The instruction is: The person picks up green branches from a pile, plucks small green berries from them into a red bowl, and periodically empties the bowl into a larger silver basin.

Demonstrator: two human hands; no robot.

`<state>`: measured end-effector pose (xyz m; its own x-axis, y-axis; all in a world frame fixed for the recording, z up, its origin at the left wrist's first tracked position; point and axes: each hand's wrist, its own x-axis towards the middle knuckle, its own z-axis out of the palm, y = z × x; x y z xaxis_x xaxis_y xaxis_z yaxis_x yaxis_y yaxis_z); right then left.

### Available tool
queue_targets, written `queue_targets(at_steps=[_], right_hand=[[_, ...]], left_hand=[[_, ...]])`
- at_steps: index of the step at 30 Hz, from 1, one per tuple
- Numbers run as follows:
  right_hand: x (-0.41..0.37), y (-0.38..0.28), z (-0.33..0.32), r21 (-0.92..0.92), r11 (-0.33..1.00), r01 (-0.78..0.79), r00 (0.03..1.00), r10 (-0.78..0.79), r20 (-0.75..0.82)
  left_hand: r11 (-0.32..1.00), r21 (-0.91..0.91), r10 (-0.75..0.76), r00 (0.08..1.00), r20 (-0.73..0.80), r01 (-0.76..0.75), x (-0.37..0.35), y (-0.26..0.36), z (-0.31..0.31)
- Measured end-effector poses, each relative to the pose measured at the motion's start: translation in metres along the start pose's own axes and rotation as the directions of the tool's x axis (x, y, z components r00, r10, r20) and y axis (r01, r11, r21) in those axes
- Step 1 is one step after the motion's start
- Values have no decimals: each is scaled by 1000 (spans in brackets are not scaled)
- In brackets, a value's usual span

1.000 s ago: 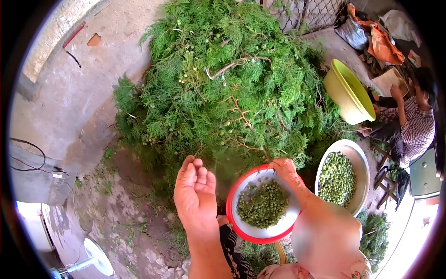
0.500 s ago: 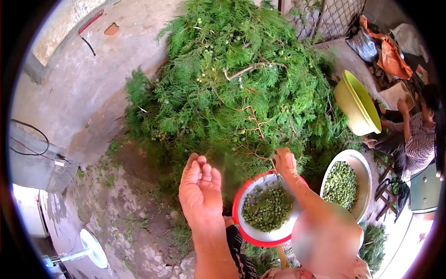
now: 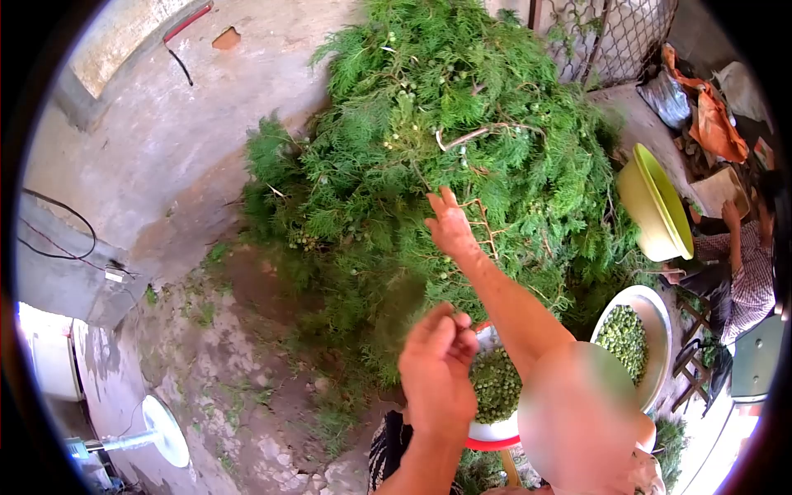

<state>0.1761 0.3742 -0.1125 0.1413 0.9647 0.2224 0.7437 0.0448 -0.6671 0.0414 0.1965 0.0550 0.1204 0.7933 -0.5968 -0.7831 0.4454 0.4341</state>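
My right hand reaches over the basin onto a big pile of green evergreen branches. Its fingers close at the end of a thin branch stem in the pile. Nearer to me, my left hand is raised by the basin's left side with its fingers curled in; whatever it may hold is hidden. Below my hands is a white basin with a red rim, partly covered by my arms. Small green cones lie in it.
To the right stands a metal basin of green cones, with a yellow-green tub behind it. A seated person is at the far right. A white round-topped stand is at lower left. A bare forked branch tops the pile.
My right hand has left the basin's far rim and moved up and left onto the pile. My left hand has shifted right toward the basin, and its fingers have curled in. The view has shifted.
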Motion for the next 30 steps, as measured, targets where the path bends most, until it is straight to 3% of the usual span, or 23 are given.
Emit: queue_targets(at_steps=[3, 4, 6, 8, 10, 14, 18, 21, 23, 25, 26, 29, 30], right_hand=[[40, -1, 13, 54, 999, -3, 1000, 2, 11], [52, 2, 22, 41, 998, 39, 998, -36, -58], [78, -7, 22, 245, 957, -157, 986, 140, 85], [88, -27, 8, 412, 804, -429, 893, 309, 327], [100, -17, 17, 242, 922, -302, 935, 238, 264], [108, -9, 23, 337, 869, -362, 919, 273, 285], [85, -17, 13, 393, 849, -352, 936, 318, 150], [32, -24, -17, 685, 636, -355, 926, 338, 167], [-3, 1, -16, 638, 663, -392, 903, 409, 131], [-41, 6, -29, 466, 797, -384, 917, 388, 92], [-58, 12, -27, 512, 770, -380, 909, 415, 50], [-64, 23, -20, 203, 944, -261, 959, 278, -56], [-61, 22, -18, 213, 943, -255, 955, 280, -96]], left_hand=[[996, 35, -76, 995, -62, 78, -10, 0, 3], [996, 12, -83, 996, -27, 83, -10, 0, 0], [994, 33, -101, 994, -42, 103, -14, 2, 0], [991, 66, -111, 992, -65, 115, -19, 1, -1], [985, 116, -120, 991, -64, 127, -23, 0, -2], [982, 139, -132, 991, 7, 130, -20, -7, -15], [980, 142, -130, 989, -69, 139, -21, 2, -5], [990, 88, -111, 993, -30, 114, -21, 7, -5], [990, 94, -99, 994, -47, 103, -22, 9, -4], [991, 91, -93, 995, -26, 95, -21, 7, -4], [991, 99, -92, 996, -18, 94, -22, 6, -4], [988, 109, -107, 994, -5, 107, -24, -2, -2], [988, 109, -109, 994, -6, 109, -23, -3, -1]])
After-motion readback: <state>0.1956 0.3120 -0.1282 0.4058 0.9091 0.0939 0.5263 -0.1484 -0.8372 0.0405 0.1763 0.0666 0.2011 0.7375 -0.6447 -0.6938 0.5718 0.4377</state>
